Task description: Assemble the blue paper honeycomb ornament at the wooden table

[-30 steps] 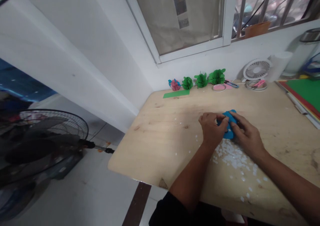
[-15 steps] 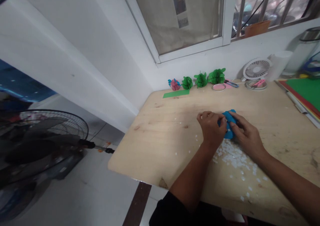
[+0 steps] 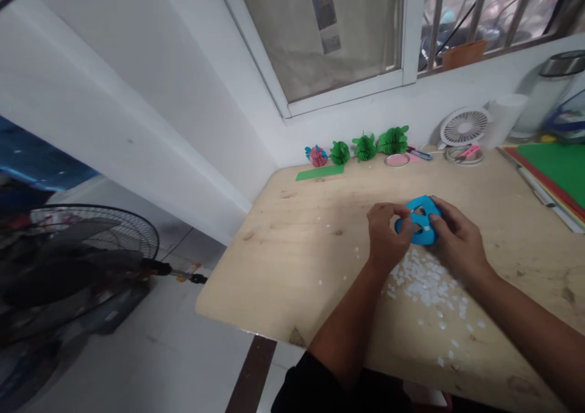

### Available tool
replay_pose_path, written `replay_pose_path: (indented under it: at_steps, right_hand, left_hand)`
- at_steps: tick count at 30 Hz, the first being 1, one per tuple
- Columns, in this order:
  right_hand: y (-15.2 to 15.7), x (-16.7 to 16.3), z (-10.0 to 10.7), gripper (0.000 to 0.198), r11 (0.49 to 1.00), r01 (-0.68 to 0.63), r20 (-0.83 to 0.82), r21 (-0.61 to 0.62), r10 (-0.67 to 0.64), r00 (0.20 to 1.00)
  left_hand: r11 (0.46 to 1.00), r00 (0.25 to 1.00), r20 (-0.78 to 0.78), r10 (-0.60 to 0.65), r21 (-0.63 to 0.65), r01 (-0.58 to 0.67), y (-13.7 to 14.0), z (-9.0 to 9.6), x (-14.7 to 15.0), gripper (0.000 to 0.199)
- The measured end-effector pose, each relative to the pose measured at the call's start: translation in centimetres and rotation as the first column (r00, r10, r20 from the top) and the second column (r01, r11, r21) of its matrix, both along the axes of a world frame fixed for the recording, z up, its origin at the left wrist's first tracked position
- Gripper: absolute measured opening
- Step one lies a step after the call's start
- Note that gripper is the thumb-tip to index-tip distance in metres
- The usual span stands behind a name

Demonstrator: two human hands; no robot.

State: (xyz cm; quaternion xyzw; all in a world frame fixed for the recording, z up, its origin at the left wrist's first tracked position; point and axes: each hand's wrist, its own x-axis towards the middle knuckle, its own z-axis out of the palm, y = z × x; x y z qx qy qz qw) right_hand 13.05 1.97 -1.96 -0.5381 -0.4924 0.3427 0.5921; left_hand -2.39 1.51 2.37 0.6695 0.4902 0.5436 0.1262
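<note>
Two bare hands share one blue paper piece (image 3: 426, 239), held over the right half of the wooden bench (image 3: 292, 248). The left hand (image 3: 387, 233) pinches its left edge between thumb and fingers; the right hand (image 3: 459, 239) grips its right side, thumb on the front and the other fingers mostly hidden behind. Openings show in the blue piece, and a small white square sits on its face. Many white bits (image 3: 418, 279) lie scattered on the bench just below the hands, with a few strays farther left. Along the wall stand a pink-and-blue paper ornament (image 3: 317, 156) and three green paper ornaments (image 3: 364, 148), a green strip (image 3: 320, 173) lying before them. Farther right are a cutter (image 3: 419, 153), a pink clip (image 3: 468, 152), a small white fan (image 3: 465, 127) and stacked coloured sheets (image 3: 555, 169).
</note>
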Motion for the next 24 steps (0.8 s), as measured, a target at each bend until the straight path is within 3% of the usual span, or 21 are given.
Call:
replay_pose_path:
  at_steps: [4, 8, 19, 24]
  right_hand:
    - [0.6, 0.4, -0.2, 0.054, 0.998, 0.042, -0.019, 0.047, -0.042, 0.999]
    - [1.0, 0.8, -0.4, 0.052, 0.996, 0.056, -0.012, 0.063, -0.055, 0.998]
    - [0.7, 0.7, 0.2, 0.054, 0.995, 0.082, -0.003, 0.050, -0.082, 0.997]
    - [0.0, 0.2, 0.8, 0.053, 0.993, 0.052, 0.068, 0.105, -0.060, 0.996]
  left_hand:
    - [0.991, 0.985, -0.106, -0.134, 0.004, 0.135, -0.9, 0.9, 0.1, 0.025]
    - [0.982, 0.971, -0.152, -0.184, 0.015, 0.188, -1.2, 0.8, 0.4, 0.025]
    - [0.991, 0.948, -0.290, -0.130, 0.002, 0.137, -0.7, -0.1, 1.0, 0.011]
    - [0.996, 0.945, -0.319, -0.077, 0.015, 0.086, -0.6, -1.2, 1.6, 0.011]
